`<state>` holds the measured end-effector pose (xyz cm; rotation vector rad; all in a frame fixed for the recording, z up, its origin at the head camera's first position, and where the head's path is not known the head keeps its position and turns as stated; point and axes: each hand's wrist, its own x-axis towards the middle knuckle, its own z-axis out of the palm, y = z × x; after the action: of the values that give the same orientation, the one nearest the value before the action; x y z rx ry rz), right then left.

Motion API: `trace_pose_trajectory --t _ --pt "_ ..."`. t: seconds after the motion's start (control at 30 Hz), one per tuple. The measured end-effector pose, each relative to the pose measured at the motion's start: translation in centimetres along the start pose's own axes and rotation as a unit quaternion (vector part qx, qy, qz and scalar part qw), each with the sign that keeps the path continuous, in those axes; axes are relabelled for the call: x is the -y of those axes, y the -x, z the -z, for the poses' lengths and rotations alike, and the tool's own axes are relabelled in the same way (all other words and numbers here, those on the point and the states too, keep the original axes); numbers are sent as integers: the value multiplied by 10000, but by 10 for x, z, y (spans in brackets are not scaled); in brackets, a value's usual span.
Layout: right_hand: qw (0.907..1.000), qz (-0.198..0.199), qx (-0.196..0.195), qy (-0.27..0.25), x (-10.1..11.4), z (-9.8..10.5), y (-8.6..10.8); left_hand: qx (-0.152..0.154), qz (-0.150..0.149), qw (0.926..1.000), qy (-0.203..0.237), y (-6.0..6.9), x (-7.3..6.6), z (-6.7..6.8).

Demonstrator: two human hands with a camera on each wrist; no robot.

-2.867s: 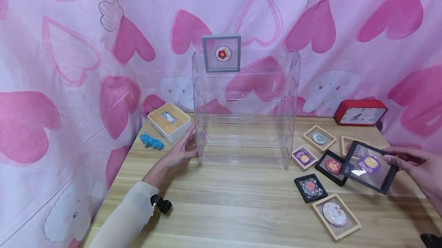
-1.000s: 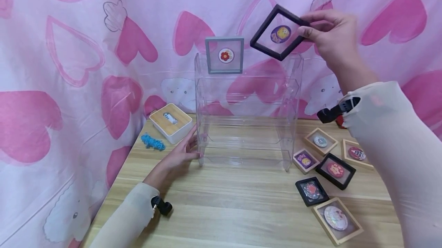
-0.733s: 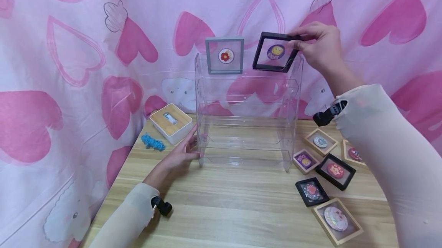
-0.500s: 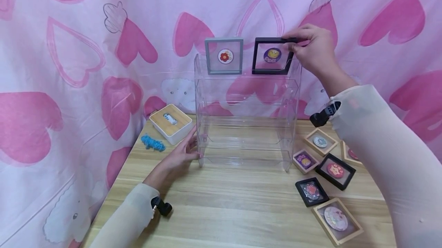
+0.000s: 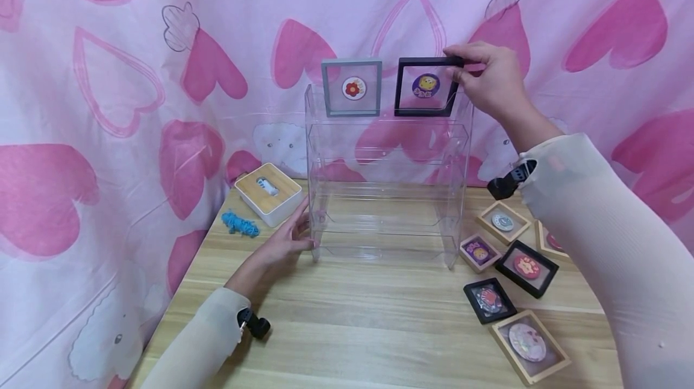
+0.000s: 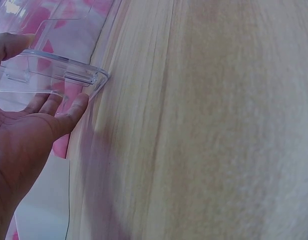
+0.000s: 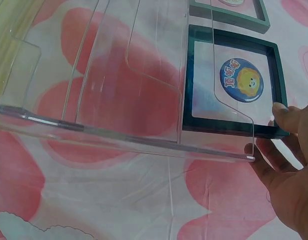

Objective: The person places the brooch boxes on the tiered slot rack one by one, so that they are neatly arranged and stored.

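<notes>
A clear tiered rack [image 5: 379, 252] stands on the table. On its top tier, at the right, a black frame with a purple and yellow badge [image 5: 425, 85] stands upright. My right hand [image 5: 490, 79] pinches that frame's upper right corner; in the right wrist view thumb and fingers [image 7: 288, 160] are at the frame's corner, beside the rack's edge. The grey frame with a red flower badge [image 5: 354, 88] stands to its left on the same tier, a gap between them. My left hand [image 5: 282, 243] holds the rack's lower left side, with thumb and fingers [image 6: 74, 112] around the clear panel.
Several wooden and black frames with badges lie at the right, among them a large wooden one [image 5: 558, 360] and a small black one [image 5: 470, 300]. A white box with a wooden lid [image 5: 276, 215] and a blue bundle [image 5: 240, 223] are at the left. A pink curtain hangs behind.
My right hand has carried the black frame from above the right side of the table to the top tier, where it has turned upright. The left hand has stayed at the rack.
</notes>
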<state>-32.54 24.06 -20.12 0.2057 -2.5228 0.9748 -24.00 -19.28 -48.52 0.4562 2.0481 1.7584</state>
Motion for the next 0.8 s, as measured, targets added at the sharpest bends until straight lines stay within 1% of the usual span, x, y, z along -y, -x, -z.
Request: trace_pose_trajectory --t 0.13,0.27,0.43,0.53,0.63,0.7,0.77,0.8 --pt "9999 -8 108 -121 -3 4 1 -26 26 10000 16 0 1 0" --pt "9993 0 67 -360 -11 10 4 -11 -10 10000 28 0 2 1" --pt "9994 -109 7 -323 -27 22 13 7 17 10000 62 0 3 1" --pt "9996 -137 -21 -250 -41 28 20 -35 62 9999 72 0 4 1" --pt "9995 -307 1 -115 -59 33 27 -101 140 9998 25 1 4 1" --pt "9984 -561 98 -37 -74 37 33 -135 190 9997 24 1 4 1" --pt "9963 -824 240 -14 -90 39 40 -109 166 9998 -17 0 4 2" --pt "9956 -889 290 8 -99 40 44 -88 145 9999 -23 0 5 2"
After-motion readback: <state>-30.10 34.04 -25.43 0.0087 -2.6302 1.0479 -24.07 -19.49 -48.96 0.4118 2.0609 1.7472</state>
